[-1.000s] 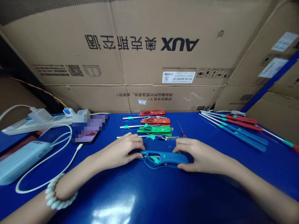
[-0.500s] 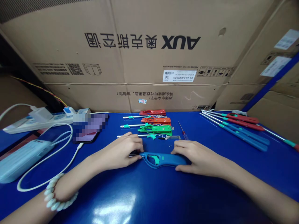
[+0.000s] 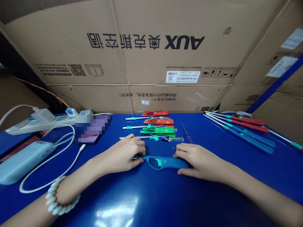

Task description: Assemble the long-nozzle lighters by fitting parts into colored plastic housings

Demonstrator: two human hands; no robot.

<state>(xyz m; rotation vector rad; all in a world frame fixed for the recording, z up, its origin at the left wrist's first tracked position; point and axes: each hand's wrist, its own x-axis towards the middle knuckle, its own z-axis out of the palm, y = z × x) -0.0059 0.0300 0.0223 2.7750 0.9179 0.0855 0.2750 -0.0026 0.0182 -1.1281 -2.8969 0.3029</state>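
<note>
A blue long-nosed lighter (image 3: 165, 162) with a teal trigger lies flat on the blue table (image 3: 151, 195) in front of me. My left hand (image 3: 124, 153) is closed around its metal tube end at the left. My right hand (image 3: 197, 159) grips the handle end at the right, fingers curled over it. Just behind the hands lie opened lighter halves: red (image 3: 155, 113), orange (image 3: 158, 121) and green (image 3: 157, 130), each with a metal tube pointing left. A small red-handled screwdriver (image 3: 186, 133) lies right of them.
Several assembled red and blue lighters (image 3: 239, 129) lie at the back right. A phone (image 3: 91, 129), a light-blue power bank (image 3: 22, 160) with a white cable and a power strip (image 3: 35, 123) sit at the left. Large cardboard boxes (image 3: 146, 53) wall off the back.
The blue lighter has rolled from tilted on its edge to lying flat, and both hands have settled lower over its ends.
</note>
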